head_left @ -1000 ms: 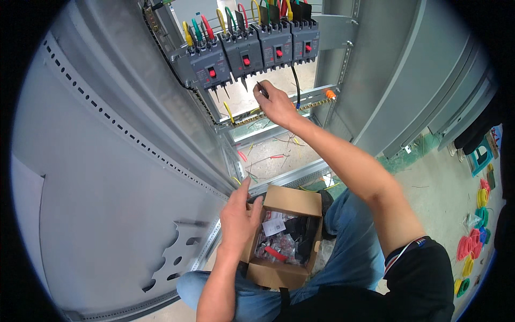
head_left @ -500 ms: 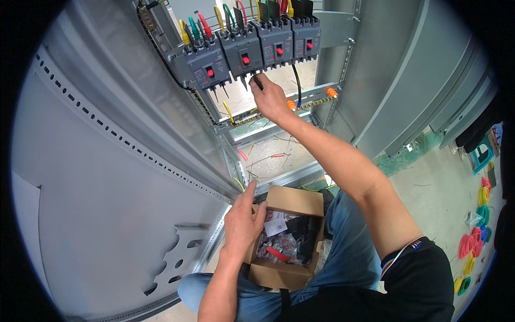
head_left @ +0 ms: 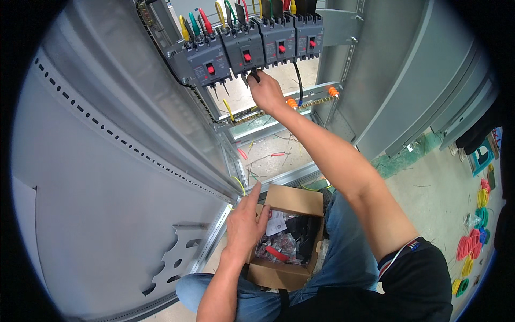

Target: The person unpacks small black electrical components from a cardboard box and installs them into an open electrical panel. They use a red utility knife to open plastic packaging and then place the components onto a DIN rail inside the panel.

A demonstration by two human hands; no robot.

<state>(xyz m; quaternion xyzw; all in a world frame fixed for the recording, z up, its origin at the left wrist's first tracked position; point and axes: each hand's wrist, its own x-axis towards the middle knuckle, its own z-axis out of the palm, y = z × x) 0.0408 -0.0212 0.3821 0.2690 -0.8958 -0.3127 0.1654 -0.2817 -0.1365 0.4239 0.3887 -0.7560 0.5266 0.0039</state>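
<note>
My right hand (head_left: pixel 268 95) is raised to the lower edge of the second circuit breaker (head_left: pixel 242 49) from the left, a dark grey block with a red toggle. Its fingers pinch a small black piece (head_left: pixel 254 75) against the breaker's underside; most of that piece is hidden by the fingers. Thin dark barrier strips hang below the breaker at its left (head_left: pixel 207 65). Down at the cardboard box (head_left: pixel 294 199), my left hand (head_left: pixel 244 224) rests by its left side with fingers stretched out, holding nothing. Inside lie clear plastic bags (head_left: pixel 287 244), a white paper slip and black pieces.
Two more breakers (head_left: pixel 280 43) continue the row to the right, with coloured cables above. A metal cabinet door (head_left: pixel 107 204) stands at left, a side panel (head_left: pixel 397 80) at right. Orange insulators (head_left: pixel 333 92) sit on a lower rail. Coloured wire coils (head_left: pixel 464 248) lie on the floor at right.
My right hand has moved slightly up, bringing the black piece closer against the second breaker's lower edge. My left hand has barely shifted beside the box.
</note>
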